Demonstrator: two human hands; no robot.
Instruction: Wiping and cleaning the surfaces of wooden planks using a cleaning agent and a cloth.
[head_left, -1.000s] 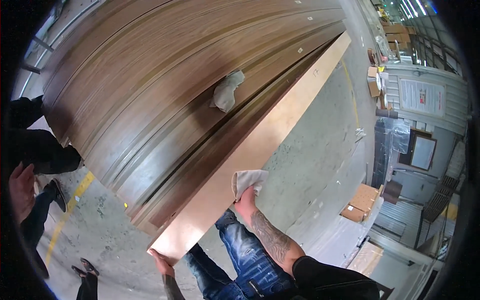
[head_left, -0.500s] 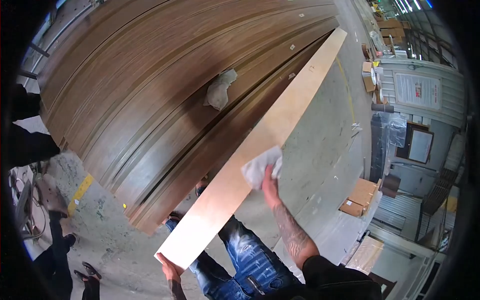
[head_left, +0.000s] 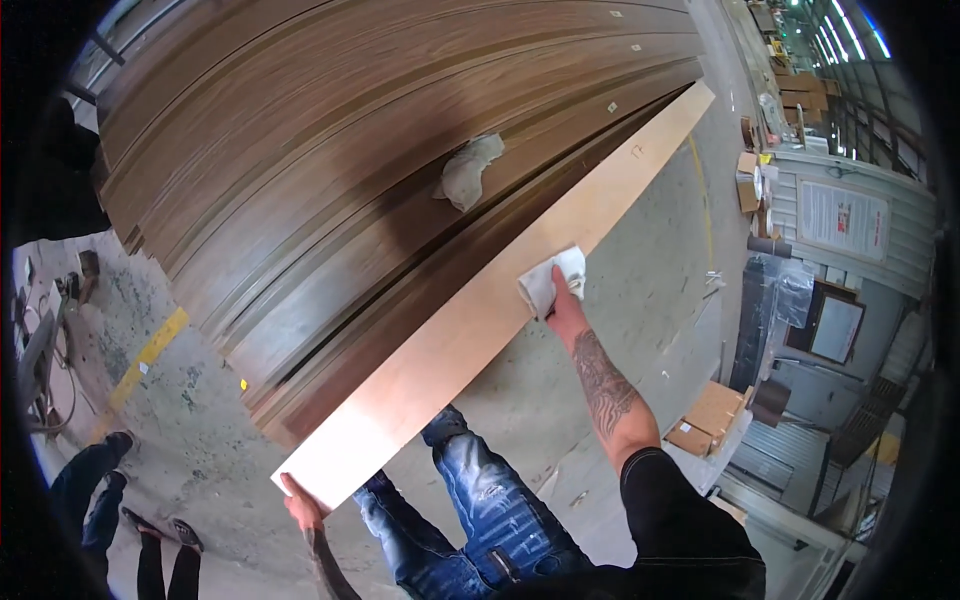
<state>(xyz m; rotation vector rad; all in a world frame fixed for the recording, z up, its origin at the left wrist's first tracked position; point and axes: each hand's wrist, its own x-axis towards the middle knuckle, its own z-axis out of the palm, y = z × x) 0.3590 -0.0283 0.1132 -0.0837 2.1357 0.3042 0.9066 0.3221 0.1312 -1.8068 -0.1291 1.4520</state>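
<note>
A long pale wooden board [head_left: 430, 365] runs slantwise from near my legs toward the far right, along the edge of a stack of brown wood-grain panels [head_left: 300, 190]. My left hand [head_left: 303, 505] grips the board's near end, with fingers over its top face. Partway along the board, my right hand [head_left: 567, 307] presses a folded white cloth [head_left: 540, 288] against the surface. A second crumpled white cloth [head_left: 468, 172] lies on the brown panels.
Other people stand at the lower left, their legs [head_left: 95, 490] showing. Yellow floor tape [head_left: 150, 350] crosses the concrete on the left. Cardboard boxes [head_left: 708, 420] sit on the right, near wrapped dark material [head_left: 765, 310] and a wall with a posted sign [head_left: 845, 222].
My right hand and the cloth have slid farther along the board, away from me. My left hand still holds the near end. The view has shifted slightly, and people at the left have moved.
</note>
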